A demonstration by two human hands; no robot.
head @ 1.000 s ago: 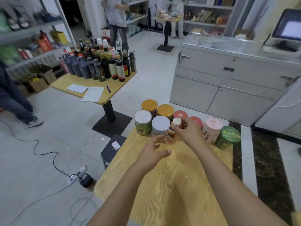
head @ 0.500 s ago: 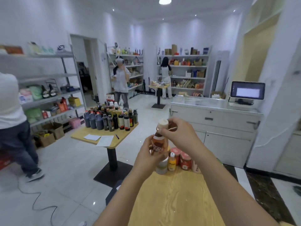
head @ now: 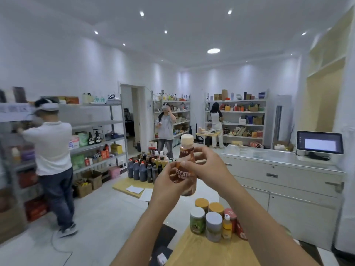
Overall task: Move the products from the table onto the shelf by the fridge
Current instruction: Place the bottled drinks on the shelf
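Observation:
A brown coffee bottle (head: 186, 150) with a cream cap is held upright at chest height in front of me. My left hand (head: 169, 186) grips its lower body from the left. My right hand (head: 206, 166) pinches its middle from the right. Below them, several canisters (head: 213, 221) and a small yellow bottle (head: 227, 227) stand on the wooden table (head: 201, 252), partly hidden by my right forearm.
A white counter (head: 284, 181) with a monitor (head: 319, 142) runs along the right. A second table with dark bottles (head: 142, 169) stands ahead. Metal shelves (head: 99, 139) line the left wall. A person in a white shirt (head: 51, 150) stands there; two more persons stand at the back shelves.
The bottle was lifted off the table by my right hand, then my left hand took hold of it too. My view has tilted up from the table to the room.

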